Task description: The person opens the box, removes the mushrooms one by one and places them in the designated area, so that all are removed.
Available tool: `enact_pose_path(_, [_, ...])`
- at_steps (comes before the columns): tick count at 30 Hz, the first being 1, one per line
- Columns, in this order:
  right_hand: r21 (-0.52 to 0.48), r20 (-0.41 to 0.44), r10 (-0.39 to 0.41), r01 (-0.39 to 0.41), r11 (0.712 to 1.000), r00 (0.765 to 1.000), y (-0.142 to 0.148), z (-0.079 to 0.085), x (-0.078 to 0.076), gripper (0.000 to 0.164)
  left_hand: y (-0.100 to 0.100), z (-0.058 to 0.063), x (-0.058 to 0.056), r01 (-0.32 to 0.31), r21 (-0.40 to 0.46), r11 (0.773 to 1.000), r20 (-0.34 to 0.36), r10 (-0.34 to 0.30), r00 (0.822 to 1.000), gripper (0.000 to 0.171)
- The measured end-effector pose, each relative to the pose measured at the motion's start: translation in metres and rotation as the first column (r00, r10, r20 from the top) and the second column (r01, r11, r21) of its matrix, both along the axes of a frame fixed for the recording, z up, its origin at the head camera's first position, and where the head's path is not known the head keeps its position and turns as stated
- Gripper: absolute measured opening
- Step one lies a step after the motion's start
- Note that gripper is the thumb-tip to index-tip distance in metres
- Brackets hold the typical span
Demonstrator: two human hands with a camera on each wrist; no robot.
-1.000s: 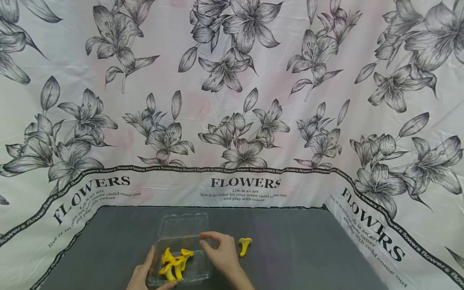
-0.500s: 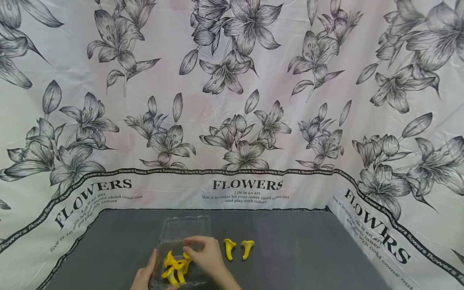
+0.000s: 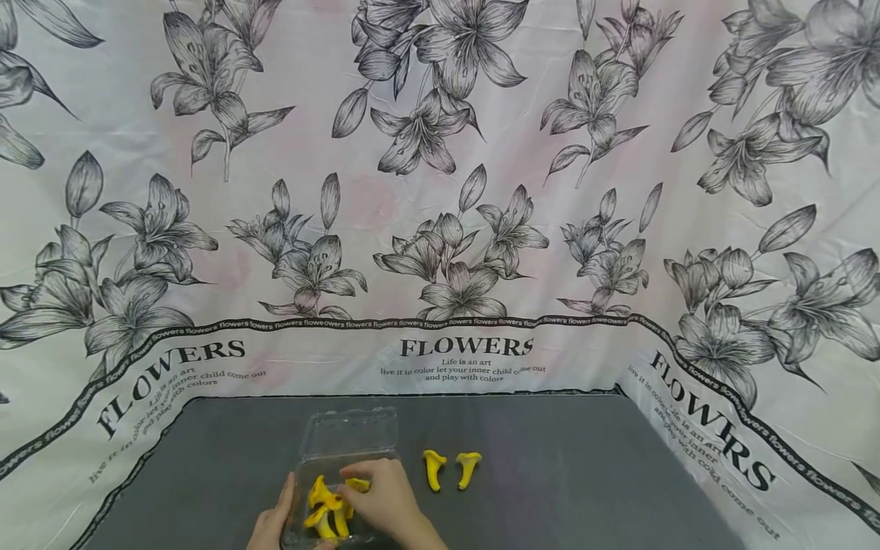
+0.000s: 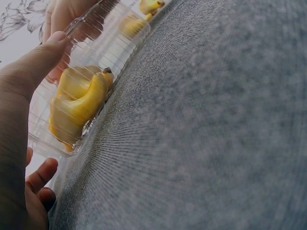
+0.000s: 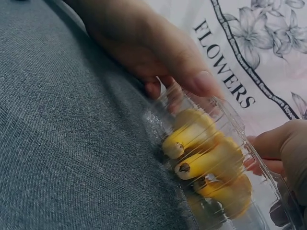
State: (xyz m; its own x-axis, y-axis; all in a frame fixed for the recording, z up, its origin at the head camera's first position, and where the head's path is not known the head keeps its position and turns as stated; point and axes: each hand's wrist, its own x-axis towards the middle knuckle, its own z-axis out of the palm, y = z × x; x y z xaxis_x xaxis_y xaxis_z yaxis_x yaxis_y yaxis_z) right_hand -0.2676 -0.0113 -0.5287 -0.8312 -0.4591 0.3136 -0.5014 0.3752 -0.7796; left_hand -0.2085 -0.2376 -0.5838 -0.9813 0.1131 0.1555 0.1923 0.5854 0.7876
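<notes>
A clear plastic clamshell box (image 3: 299, 489) stands on the grey table, its lid (image 3: 351, 433) folded back. Several yellow chanterelle mushrooms (image 3: 323, 496) lie inside. My left hand (image 3: 272, 523) grips the box at its near left side; the left wrist view shows the thumb (image 4: 41, 55) over the rim. Inside the box, my right hand (image 3: 385, 496) has thumb and forefinger around the cap of one chanterelle mushroom (image 3: 359, 484); its stem is hidden. Through the box wall, the right wrist view shows stem ends of mushrooms (image 5: 201, 163).
Two more chanterelle mushrooms, one on the left (image 3: 434, 469) and one on the right (image 3: 469, 470), lie side by side on the table (image 3: 564, 481), right of the box. A flower-printed cloth (image 3: 467, 267) hangs behind the table and along both sides.
My right hand has moved left from the box's right edge and down into it, uncovering a second mushroom on the table. My left hand stays on the box.
</notes>
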Motion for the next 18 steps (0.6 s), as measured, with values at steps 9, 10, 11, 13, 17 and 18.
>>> enact_pose_path(9, [0.049, 0.015, 0.007, -0.008, 0.999, 1.000, -0.0020, 0.0006, 0.0001, 0.019, 0.0026, 0.0032, 0.0008, -0.039, 0.040, 0.998, 0.070, 0.036, 0.997, 0.113])
enact_pose_path(10, [0.039, 0.022, 0.003, -0.004, 0.999, 1.000, -0.0022, 0.0005, 0.0005, 0.018, 0.0022, 0.0027, 0.0006, -0.027, 0.037, 0.999, 0.050, 0.025, 0.998, 0.112])
enact_pose_path(11, [0.030, 0.022, -0.004, 0.003, 1.000, 1.000, -0.0025, 0.0002, 0.0010, 0.018, 0.0018, 0.0019, 0.0005, -0.019, 0.030, 0.999, 0.026, 0.018, 0.999, 0.112])
enact_pose_path(13, [0.027, 0.014, -0.027, 0.027, 0.999, 1.000, -0.0033, -0.0001, 0.0019, 0.017, 0.0009, 0.0002, 0.0006, -0.006, 0.012, 1.000, -0.022, 0.006, 1.000, 0.112])
enact_pose_path(17, [0.098, -0.013, -0.076, 0.077, 0.992, 0.997, -0.0060, 0.0002, 0.0045, 0.019, -0.0020, -0.0031, -0.0019, 0.001, -0.012, 1.000, -0.041, -0.002, 0.999, 0.112])
enact_pose_path(18, [0.125, -0.013, -0.083, 0.084, 0.989, 0.996, -0.0068, 0.0004, 0.0050, 0.020, -0.0033, -0.0036, -0.0034, 0.006, -0.018, 1.000, -0.023, -0.006, 1.000, 0.111])
